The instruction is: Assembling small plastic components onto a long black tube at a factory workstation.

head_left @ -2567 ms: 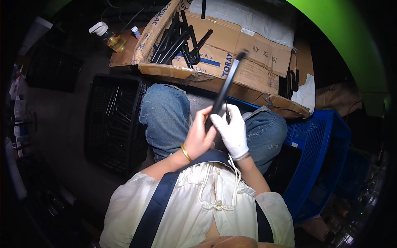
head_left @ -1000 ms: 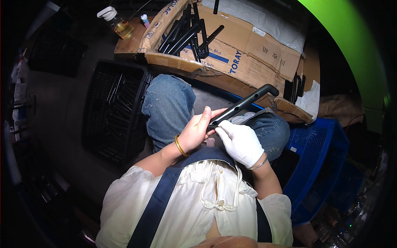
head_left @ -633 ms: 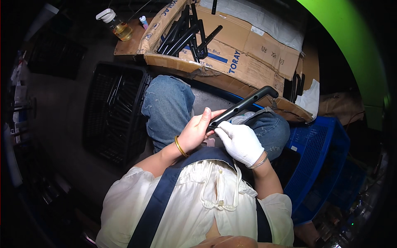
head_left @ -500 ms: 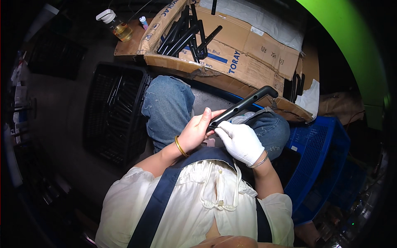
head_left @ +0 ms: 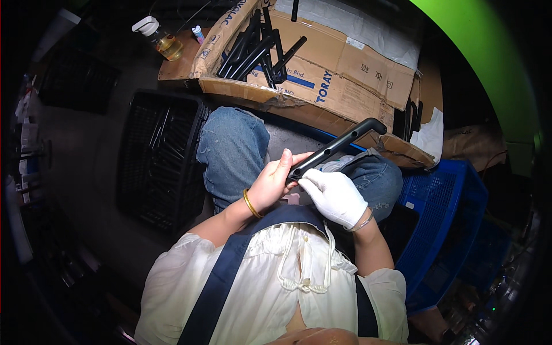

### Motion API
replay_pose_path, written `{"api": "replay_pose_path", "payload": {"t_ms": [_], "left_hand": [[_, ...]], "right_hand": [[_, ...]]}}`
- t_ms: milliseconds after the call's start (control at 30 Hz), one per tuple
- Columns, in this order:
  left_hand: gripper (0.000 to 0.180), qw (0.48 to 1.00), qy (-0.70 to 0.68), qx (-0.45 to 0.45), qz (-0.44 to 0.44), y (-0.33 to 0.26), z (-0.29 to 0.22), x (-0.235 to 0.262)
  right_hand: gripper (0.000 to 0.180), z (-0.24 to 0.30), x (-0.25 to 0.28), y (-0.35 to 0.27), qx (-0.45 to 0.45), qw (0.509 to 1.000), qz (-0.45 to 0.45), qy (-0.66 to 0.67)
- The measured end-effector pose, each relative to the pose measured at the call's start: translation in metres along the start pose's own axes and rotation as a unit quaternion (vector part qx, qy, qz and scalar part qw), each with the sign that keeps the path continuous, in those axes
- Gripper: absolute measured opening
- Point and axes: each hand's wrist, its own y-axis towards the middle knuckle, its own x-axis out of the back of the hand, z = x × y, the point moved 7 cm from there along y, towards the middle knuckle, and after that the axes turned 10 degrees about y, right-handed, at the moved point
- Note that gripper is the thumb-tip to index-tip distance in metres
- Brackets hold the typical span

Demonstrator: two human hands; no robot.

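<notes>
A black L-shaped bar with holes along it (head_left: 339, 145) slants up and to the right above my lap, its bent end farthest from me. My bare left hand (head_left: 275, 177) is closed round the near end, thumb along the side and fingers beneath. At that same end, the fingertips of my white-gloved right hand (head_left: 335, 196) are pinched together against the bar. Whether a small piece sits between those fingertips is hidden by the glove. Past the bar's bent end is the front edge of an open cardboard box (head_left: 339, 112).
Several similar black bars (head_left: 253, 54) lie in the box's left part. A black crate (head_left: 129, 184) holding more bars stands left of my knee. Blue plastic crates (head_left: 431, 213) are at my right. A bottle with yellowish liquid (head_left: 168, 46) stands beyond the box's left side.
Both hands keep their grip on the bar, which has hardly moved. The whole view has shifted very slightly.
</notes>
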Motion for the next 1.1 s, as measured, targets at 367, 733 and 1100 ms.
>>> {"api": "replay_pose_path", "payload": {"t_ms": [367, 733, 1100], "left_hand": [[0.054, 0.995, -0.08, -0.036, -0.037, -0.002, 0.008, -0.017], [0.033, 0.973, -0.109, 0.039, 0.2, -0.019, 0.032, -0.009], [0.035, 0.995, 0.02, -0.017, 0.094, 0.002, -0.014, 0.003]], "right_hand": [[0.029, -0.05, -0.003, 0.008, -0.042, 0.869, -0.401, 0.286], [0.017, -0.065, 0.068, 0.012, -0.039, 0.883, -0.408, 0.229], [0.026, -0.017, 0.018, -0.009, 0.042, 0.939, -0.275, 0.201]]}}
